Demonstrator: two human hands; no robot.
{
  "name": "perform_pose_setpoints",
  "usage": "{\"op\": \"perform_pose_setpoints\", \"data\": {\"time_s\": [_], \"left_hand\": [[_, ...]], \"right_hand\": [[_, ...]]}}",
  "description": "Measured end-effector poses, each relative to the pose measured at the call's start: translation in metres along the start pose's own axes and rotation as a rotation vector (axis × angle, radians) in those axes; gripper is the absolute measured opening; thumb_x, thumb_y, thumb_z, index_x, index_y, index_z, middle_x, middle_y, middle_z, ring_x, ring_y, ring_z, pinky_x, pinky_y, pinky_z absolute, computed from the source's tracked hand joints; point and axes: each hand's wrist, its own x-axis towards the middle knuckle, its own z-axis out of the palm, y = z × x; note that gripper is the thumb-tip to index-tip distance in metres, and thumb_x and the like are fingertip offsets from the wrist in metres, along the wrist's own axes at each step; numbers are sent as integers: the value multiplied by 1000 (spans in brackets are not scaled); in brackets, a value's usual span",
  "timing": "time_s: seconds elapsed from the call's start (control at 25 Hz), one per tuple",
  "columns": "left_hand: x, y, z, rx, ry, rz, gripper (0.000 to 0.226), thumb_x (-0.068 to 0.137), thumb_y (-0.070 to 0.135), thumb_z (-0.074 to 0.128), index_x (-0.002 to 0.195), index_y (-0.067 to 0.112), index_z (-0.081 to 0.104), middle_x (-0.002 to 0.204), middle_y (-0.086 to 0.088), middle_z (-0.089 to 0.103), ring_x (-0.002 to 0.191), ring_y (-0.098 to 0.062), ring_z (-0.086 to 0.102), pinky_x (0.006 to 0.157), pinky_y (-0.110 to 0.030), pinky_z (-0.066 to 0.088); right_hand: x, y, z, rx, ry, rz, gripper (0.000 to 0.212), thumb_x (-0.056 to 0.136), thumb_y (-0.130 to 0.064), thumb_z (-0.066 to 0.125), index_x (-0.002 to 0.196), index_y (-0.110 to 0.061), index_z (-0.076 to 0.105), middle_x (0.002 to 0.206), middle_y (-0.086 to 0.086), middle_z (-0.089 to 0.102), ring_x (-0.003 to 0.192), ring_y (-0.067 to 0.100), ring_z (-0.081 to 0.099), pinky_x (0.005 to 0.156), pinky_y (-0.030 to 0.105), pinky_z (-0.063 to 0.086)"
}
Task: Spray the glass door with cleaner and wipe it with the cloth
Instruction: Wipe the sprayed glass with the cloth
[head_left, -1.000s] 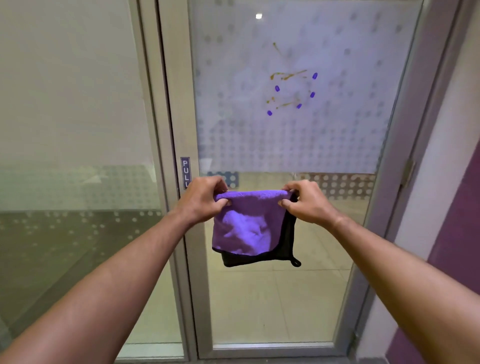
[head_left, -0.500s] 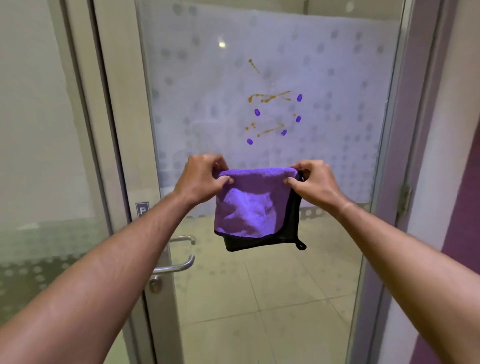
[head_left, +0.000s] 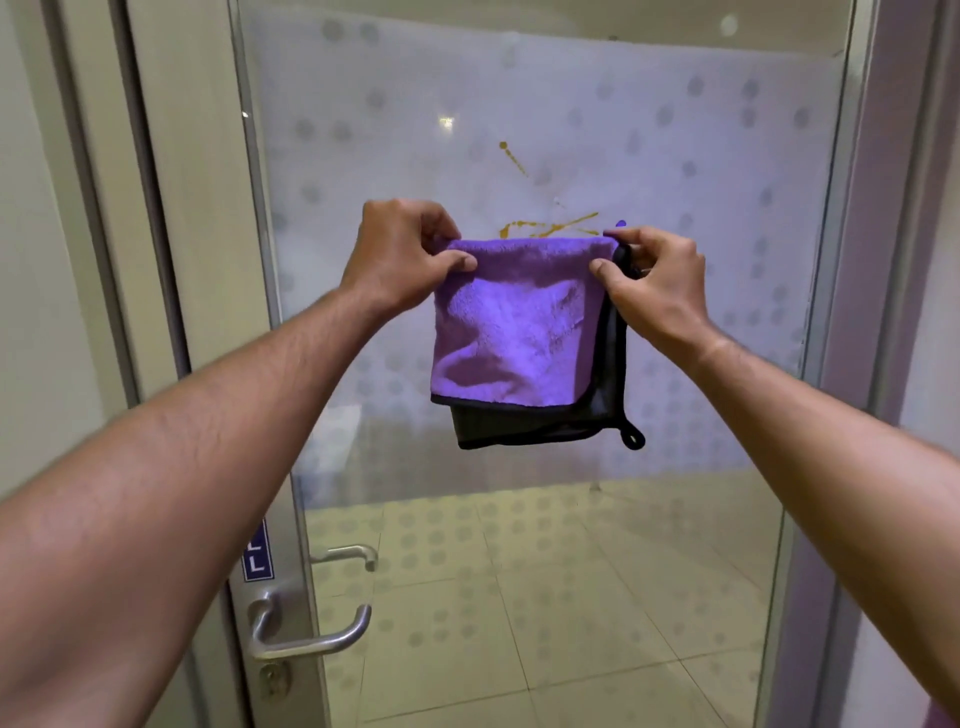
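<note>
- Purple microfibre makes up the near face of the cloth (head_left: 519, 322), which is folded over so that a dark grey layer with black edging shows below and along its right side.
- Left hand (head_left: 400, 254) pinches the cloth's upper left corner, fingers (head_left: 457, 261) closed on the fold with the thumb lying across the front.
- Right hand (head_left: 654, 280) pinches the upper right corner in the same way, thumb on the purple face and the other fingers curled behind the edge.
- Between the two hands the top edge of the cloth is pulled straight and level, and the rest hangs free in front of the glass door (head_left: 701, 156); whether it touches the pane cannot be told from this angle.
- A small black hanging loop (head_left: 632, 440) dangles from the cloth's lower right corner.
- On the frosted, dotted upper part of the door there are orange-brown streaks (head_left: 550, 227) just above the cloth's top edge, with another thin streak higher up.
- A purple spot (head_left: 620, 224) sits on the glass just above the right hand; others may be hidden behind the cloth.
- Lower down the glass is clear and a tiled floor (head_left: 545, 649) shows through it.
- At the door's lower left edge sits a metal lever handle (head_left: 311, 642), with a blue label (head_left: 257, 556) above it on the frame.
</note>
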Motion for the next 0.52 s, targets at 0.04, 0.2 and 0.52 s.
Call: {"op": "perform_pose_setpoints", "data": {"time_s": [0.04,0.2,0.52], "left_hand": [[10,1,1,16,12,3,27,68,29,85,87,12,77,75,-3,72,72,-19,69,73,-35,58],[44,3,5,72,60,10,28,68,30,85,88,12,77,80,-6,74,75,-21,69,75,-35,58],[81,-5,17,148,132,15,30,68,29,84,90,10,76,82,-8,73,77,-22,69,76,-35,57]], "right_hand": [[10,0,2,7,12,-16,31,77,-24,74,108,-21,76,73,-24,64,64,-19,59,70,-1,44],[47,0,9,-4,44,-61,35,76,-29,74,109,-21,75,79,-12,69,70,-10,64,80,11,52],[83,3,28,-160,36,-167,37,80,-29,71,116,-21,71,108,3,75,105,23,68,94,41,52]]}}
